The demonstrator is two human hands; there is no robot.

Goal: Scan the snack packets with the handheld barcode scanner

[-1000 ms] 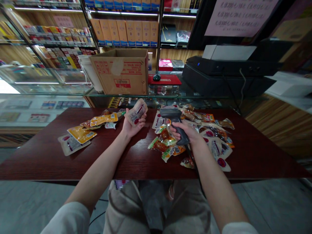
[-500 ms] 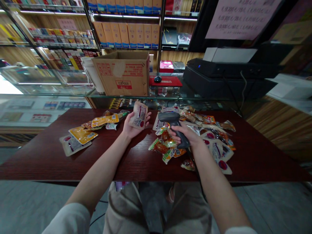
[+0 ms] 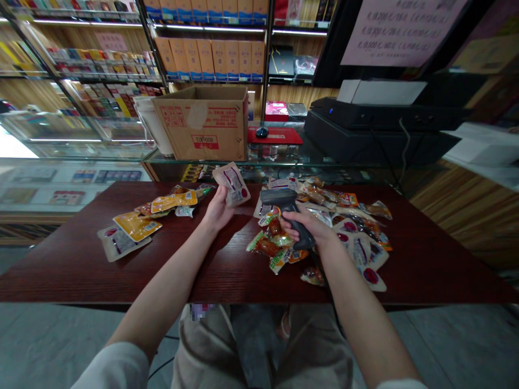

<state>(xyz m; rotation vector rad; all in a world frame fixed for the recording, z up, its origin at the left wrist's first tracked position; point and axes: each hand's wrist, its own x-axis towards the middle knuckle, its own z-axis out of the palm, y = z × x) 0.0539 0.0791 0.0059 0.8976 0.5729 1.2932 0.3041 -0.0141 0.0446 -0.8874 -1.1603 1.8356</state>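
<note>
Head view: packet (image 3: pixel 234 184) (tilted) in left hand (image 3: pixel 219 208)

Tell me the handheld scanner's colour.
Dark grey; the scanner in the right hand shows best in head view.

My view, all rel. to the scanner (image 3: pixel 288 202):
It's in the R hand (image 3: pixel 310 221), over the big pkt pile (image 3: pixel 348 224), most of which lies R; L hand (image 3: pixel 219 208) w/ pouch (image 3: pixel 233 185) is near, L; small pkt pile (image 3: pixel 140 222) further L, same table (image 3: pixel 227 259). Behind I see carton (image 3: pixel 205 127) L, on glass counter (image 3: pixel 259 162), machine stack (image 3: pixel 377 124) R.
</note>
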